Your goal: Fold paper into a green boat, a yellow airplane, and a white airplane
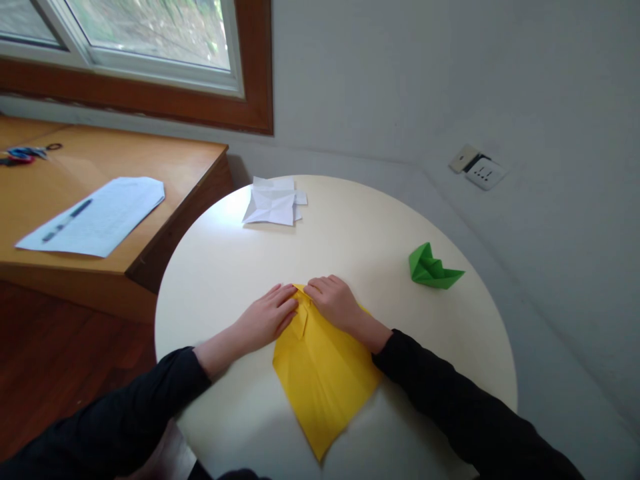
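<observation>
A large sheet of yellow paper [327, 383], creased and partly folded, lies on the round white table [215, 267] with one corner pointing toward me. My left hand [273, 313] rests at the left of its far end, fingers pressed together on the folded edge. On the other side of that end, my right hand [334, 303] has its fingers curled over the paper. A small folded flap shows between the two hands. The fingertips partly cover the far tip of the sheet.
A green folded paper boat [433, 268] stands at the table's right. Creased white papers [271, 203] lie at the far edge. On the wooden desk [193, 157] to the left are a paper sheet [117, 207], a pen [67, 220] and scissors [27, 155]. A wall socket [485, 172] is at right.
</observation>
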Available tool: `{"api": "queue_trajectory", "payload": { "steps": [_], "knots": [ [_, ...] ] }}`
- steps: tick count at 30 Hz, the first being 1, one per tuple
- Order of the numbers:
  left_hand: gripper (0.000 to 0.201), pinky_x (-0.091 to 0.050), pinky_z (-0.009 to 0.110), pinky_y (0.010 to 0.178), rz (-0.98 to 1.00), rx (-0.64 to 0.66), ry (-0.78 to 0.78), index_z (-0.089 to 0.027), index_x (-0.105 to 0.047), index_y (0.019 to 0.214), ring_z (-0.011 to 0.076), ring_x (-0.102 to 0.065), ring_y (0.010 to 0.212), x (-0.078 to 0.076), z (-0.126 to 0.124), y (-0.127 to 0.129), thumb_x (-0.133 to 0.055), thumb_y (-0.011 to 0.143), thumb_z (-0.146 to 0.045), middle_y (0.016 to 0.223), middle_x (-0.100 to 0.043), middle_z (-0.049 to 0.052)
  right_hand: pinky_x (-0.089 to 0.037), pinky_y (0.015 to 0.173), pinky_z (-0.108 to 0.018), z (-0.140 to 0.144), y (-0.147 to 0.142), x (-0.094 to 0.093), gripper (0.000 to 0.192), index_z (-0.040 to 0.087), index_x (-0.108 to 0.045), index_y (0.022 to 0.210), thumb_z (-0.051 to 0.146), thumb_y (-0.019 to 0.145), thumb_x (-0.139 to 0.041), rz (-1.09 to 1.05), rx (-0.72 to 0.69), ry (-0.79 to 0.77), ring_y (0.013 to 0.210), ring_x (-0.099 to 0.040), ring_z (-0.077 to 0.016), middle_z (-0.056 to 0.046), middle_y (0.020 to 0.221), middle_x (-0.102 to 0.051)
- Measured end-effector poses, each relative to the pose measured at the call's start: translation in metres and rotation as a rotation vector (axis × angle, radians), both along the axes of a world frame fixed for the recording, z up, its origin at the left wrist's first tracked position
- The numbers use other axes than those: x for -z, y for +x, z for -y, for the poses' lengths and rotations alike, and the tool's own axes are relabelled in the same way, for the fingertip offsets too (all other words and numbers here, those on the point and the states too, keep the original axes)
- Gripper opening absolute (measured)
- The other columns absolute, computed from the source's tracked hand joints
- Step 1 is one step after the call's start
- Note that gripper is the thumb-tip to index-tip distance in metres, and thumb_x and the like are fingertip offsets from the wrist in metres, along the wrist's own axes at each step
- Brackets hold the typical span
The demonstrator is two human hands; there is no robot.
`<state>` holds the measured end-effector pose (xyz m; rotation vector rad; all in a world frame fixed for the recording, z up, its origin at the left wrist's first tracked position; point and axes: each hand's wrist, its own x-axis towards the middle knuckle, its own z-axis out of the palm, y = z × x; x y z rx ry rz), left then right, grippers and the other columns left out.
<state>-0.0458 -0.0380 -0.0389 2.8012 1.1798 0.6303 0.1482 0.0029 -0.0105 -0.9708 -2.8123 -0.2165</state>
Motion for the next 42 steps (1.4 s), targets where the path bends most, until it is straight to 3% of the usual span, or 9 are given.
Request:
{"api": "queue_trajectory", "payload": {
  "steps": [9, 20, 28, 35, 42],
  "knots": [
    [0.023, -0.042, 0.045, 0.100, -0.021, 0.022, 0.115, -0.010, -0.059, 0.096, 0.0268, -0.049, 0.118, -0.005, 0.000, 0.002, -0.039, 0.090, -0.018, 0.120, -0.056, 0.019, -0.044, 0.082, -0.034, 0.010, 0.012, 0.013, 0.023, 0.010, -0.058, 0.108, 0.012, 0.090, -0.045, -0.074, -0.108, 0.090, 0.104, -0.057, -0.0221, -0.012, 0.111, -0.064],
    [0.024, -0.038, 0.045, 0.104, -0.038, 0.032, -0.048, -0.010, -0.053, 0.106, 0.0245, -0.047, 0.122, 0.002, -0.001, 0.002, -0.035, 0.091, -0.018, 0.125, -0.055, 0.019, -0.047, 0.091, -0.039, 0.025, 0.002, 0.012, 0.031, 0.008, -0.057, 0.116, 0.009, 0.089, -0.041, 0.005, 0.017, 0.050, 0.111, -0.056, -0.0243, -0.014, 0.120, -0.060],
    [0.039, -0.037, 0.044, 0.104, -0.077, 0.012, -0.098, -0.008, -0.039, 0.128, 0.0238, -0.044, 0.125, 0.002, -0.002, 0.002, -0.032, 0.092, -0.020, 0.131, -0.050, 0.019, -0.039, 0.102, -0.038, 0.032, 0.000, 0.018, 0.039, 0.006, -0.050, 0.124, 0.008, 0.088, -0.036, -0.044, 0.088, -0.082, 0.121, -0.048, -0.0231, -0.016, 0.129, -0.053],
    [0.040, -0.036, 0.042, 0.105, -0.125, 0.022, -0.090, -0.009, -0.042, 0.128, 0.0231, -0.041, 0.127, 0.002, -0.003, -0.001, -0.033, 0.092, -0.019, 0.133, -0.049, 0.017, -0.030, 0.109, -0.042, 0.039, 0.019, 0.012, 0.048, 0.005, -0.038, 0.134, 0.030, 0.094, -0.032, -0.076, 0.058, -0.277, 0.133, -0.031, -0.0240, -0.017, 0.142, -0.036],
    [0.037, -0.039, 0.044, 0.103, -0.090, 0.004, -0.040, -0.009, -0.047, 0.125, 0.0238, -0.047, 0.123, 0.005, -0.003, 0.000, -0.034, 0.092, -0.020, 0.130, -0.052, 0.017, -0.028, 0.108, -0.046, 0.051, 0.054, 0.023, 0.047, 0.009, -0.037, 0.135, 0.029, 0.095, -0.025, -0.107, 0.216, -0.271, 0.133, -0.030, -0.0221, -0.015, 0.141, -0.037]
  ]
}}
